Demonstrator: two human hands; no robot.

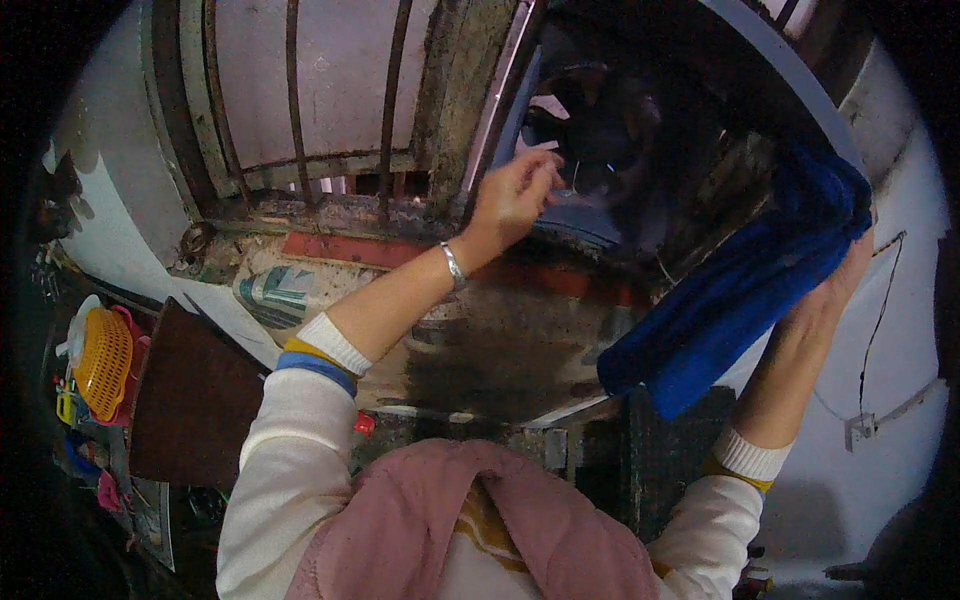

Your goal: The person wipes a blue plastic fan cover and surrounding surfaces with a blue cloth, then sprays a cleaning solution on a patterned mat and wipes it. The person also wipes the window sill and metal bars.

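Note:
A blue cloth (735, 292) hangs in folds from my right hand (840, 277), which is raised at the right against the curved rim of a blue-grey fan housing (799, 52). Inside the housing, a fan (600, 135) with dark blades sits in shadow. My left hand (523, 187), a silver bangle at its wrist, is held in front of the fan's lower left side. Its fingers are curled and slightly blurred, so whether they pinch anything is unclear. A thin, pale, wire-like line shows just beyond the fingertips.
A window with rusty bars (296, 112) adjoins the housing on the left. Below it lie a red strip (352, 250) and a printed packet or sheet (274, 292) on the grimy ledge. A yellow plastic basket (103, 364) stands far left beside a brown board (195, 397). A cord (874, 330) hangs on the right wall.

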